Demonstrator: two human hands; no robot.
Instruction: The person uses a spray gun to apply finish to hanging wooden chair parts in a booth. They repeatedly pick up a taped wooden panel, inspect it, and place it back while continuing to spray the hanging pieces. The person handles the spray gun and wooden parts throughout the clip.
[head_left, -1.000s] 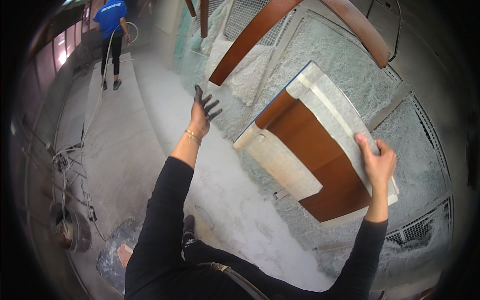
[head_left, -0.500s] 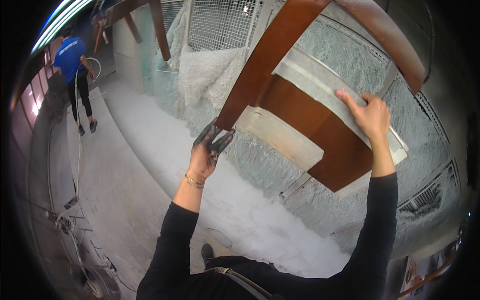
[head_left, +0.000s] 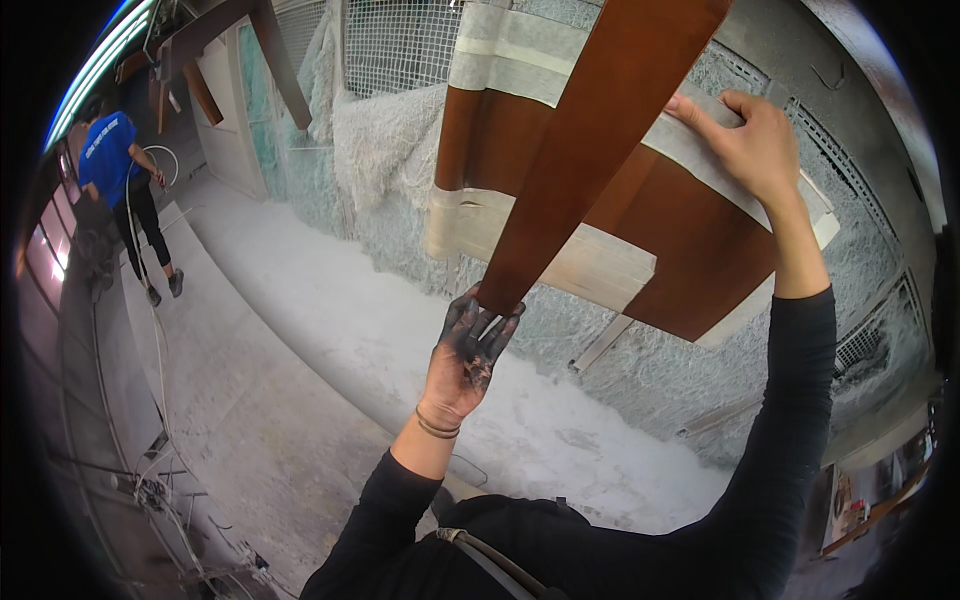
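Note:
A brown wooden panel (head_left: 690, 240) with pale masking strips across it is held up in front of me. My right hand (head_left: 750, 145) grips its taped upper edge at the top right. A long brown plank (head_left: 600, 140) slants down in front of the panel. My left hand (head_left: 465, 355), stained black and wearing a thin bracelet, is raised palm toward me. Its spread fingertips touch the plank's lower end without closing around it.
A person in a blue shirt (head_left: 120, 160) stands far left with a hose. A wire-mesh wall (head_left: 390, 130) thick with white fluffy overspray runs behind the panel. The floor (head_left: 330, 330) is dusted white. Cables (head_left: 150, 490) lie at lower left. More brown planks (head_left: 285, 60) hang at upper left.
The panel has risen and come closer, and my view has tilted up. My left hand left the panel's lower corner and now touches the plank's end. My right hand stays on the taped edge.

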